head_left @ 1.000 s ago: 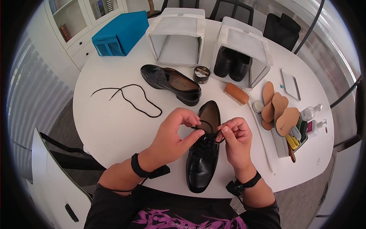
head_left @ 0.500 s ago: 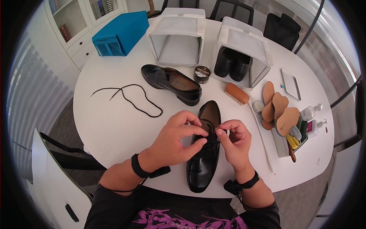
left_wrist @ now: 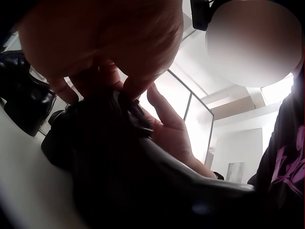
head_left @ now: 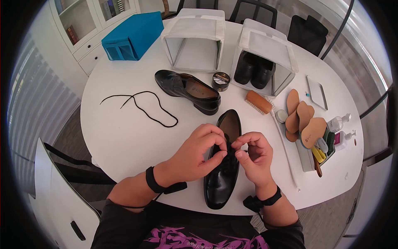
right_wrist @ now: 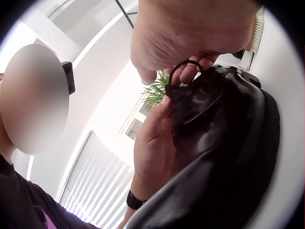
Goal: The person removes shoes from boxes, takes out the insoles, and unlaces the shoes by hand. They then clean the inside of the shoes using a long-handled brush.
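Note:
A black lace-up shoe (head_left: 222,178) stands on the table, toe toward the person, its opening facing away. Over its tongue, the left hand (head_left: 195,153) pinches the lace between thumb and bent fingers. Close on the other side, the right hand (head_left: 258,159) has thumb and forefinger at the lacing, holding lace. In the right wrist view a loop of black lace (right_wrist: 187,62) curves by the right hand's fingers (right_wrist: 188,74), and the left thumb touches the shoe's top edge. Fingers cover the lace ends. A second shoe (head_left: 186,89), without a visible lace, lies behind.
A loose black lace (head_left: 155,112) lies at left. Behind stand a blue box (head_left: 132,37) and two white boxes, one holding black shoes (head_left: 253,70). A polish tin (head_left: 220,81), brush (head_left: 258,102), insoles (head_left: 313,132), long white stick (head_left: 285,145) and bottles are right.
The lace loop seen over the shoe opening between the hands is no longer visible there. The left fingers have curled in closer to the thumb, and both hands have drawn together over the tongue.

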Tool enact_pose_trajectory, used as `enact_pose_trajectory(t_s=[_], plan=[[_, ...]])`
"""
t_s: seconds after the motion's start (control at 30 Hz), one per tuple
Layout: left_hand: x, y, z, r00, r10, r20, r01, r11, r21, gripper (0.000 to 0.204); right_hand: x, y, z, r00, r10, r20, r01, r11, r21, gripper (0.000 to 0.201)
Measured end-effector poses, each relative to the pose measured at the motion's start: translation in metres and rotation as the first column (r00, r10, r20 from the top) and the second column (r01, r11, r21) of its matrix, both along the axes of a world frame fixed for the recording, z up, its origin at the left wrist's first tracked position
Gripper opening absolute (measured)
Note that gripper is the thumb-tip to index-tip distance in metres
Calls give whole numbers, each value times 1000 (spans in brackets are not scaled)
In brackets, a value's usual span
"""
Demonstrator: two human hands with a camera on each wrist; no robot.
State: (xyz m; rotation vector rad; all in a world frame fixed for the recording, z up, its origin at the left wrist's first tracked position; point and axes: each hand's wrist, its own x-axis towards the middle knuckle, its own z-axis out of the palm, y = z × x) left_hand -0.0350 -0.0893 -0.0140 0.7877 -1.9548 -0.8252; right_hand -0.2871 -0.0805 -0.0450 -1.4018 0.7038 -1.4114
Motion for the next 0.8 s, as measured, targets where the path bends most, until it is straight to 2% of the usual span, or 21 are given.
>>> enact_pose_trajectory(t_s=[0.17, 0.23, 0.33, 0.37, 0.43, 0.47, 0.53, 0.57, 0.63, 0.67, 0.73, 0.8], plan=[[0, -3, -4, 1000, 2, 27, 0, 998, -71, 16, 1, -1, 6, 988, -26, -152, 15, 998, -68, 38], [1, -3, -3, 999, 12, 46, -8, 996, -92, 15, 1, -1, 11, 975, -7, -223, -3, 999, -44, 45], [4, -4, -3, 998, 42, 54, -34, 989, -144, 13, -3, -3, 8, 970, 44, -241, -47, 999, -7, 49], [6, -4, -4, 998, 70, 3, -69, 987, -143, 11, -3, -3, 10, 970, 43, -240, -46, 999, -6, 49], [11, -5, -6, 994, 98, -47, -103, 985, -140, 9, -3, -5, 18, 933, 1, -359, -48, 991, -124, 44], [14, -6, -7, 981, 151, -122, -169, 973, -155, 8, -2, -5, 21, 934, 0, -358, -47, 991, -123, 44], [19, -10, -9, 943, 228, -242, -276, 943, -185, 10, -2, -6, 24, 891, -65, -448, -62, 963, -261, 35], [21, -11, -7, 943, 228, -242, -276, 943, -186, 10, -1, -6, 23, 891, -65, -449, -62, 963, -262, 35], [25, -13, -1, 817, 293, -497, -394, 912, -110, 12, 1, -3, 18, 898, -76, -433, -26, 974, -225, 27], [28, -14, 0, 816, 295, -498, -396, 912, -109, 12, 1, -3, 18, 898, -74, -434, -28, 974, -225, 27], [36, -19, 3, 691, 414, -592, -543, 839, -47, 13, 3, -2, 19, 901, -98, -422, 3, 976, -219, 23], [47, -28, 8, 665, 425, -614, -558, 829, -31, 12, 1, -2, 19, 912, -97, -397, 20, 981, -194, 22]])
